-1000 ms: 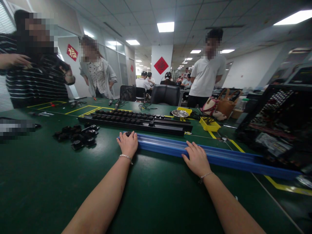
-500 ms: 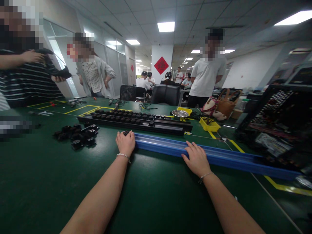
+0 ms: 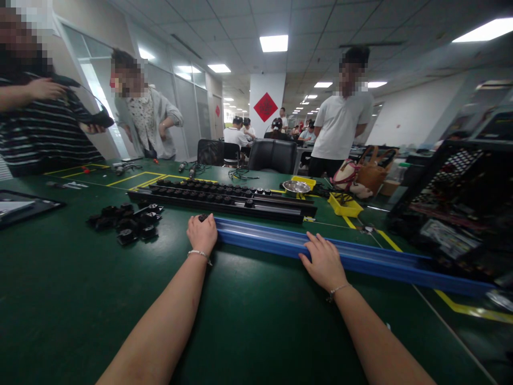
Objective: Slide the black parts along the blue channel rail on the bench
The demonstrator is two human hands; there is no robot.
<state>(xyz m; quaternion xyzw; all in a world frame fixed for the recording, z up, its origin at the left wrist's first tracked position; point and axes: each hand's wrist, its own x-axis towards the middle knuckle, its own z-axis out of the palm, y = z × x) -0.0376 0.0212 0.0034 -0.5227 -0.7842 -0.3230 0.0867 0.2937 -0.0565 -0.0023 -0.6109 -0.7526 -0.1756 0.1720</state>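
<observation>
A long blue channel rail [image 3: 260,238] lies across the green table, with a groove running along its top. At its left end my left hand [image 3: 202,235] is closed around a small black part [image 3: 203,217], most of which the fingers hide. Whether this part sits in the groove I cannot tell. My right hand [image 3: 324,261] grips the middle of the rail, its fingers over the top and its thumb at the near edge. Behind the blue one, black rails [image 3: 224,206] carry rows of black parts. A loose pile of similar black parts [image 3: 130,222] lies to the left.
Yellow trays [image 3: 345,205] and a metal bowl [image 3: 296,186] stand at the back right. A black open-sided case [image 3: 444,208] borders the right side. A dark flat tray [image 3: 30,207] lies far left. Several people stand beyond the table [image 3: 248,321].
My left hand has shifted slightly left with the black part, around the rail's end. My right hand stays in place. The people at the left have moved a little.
</observation>
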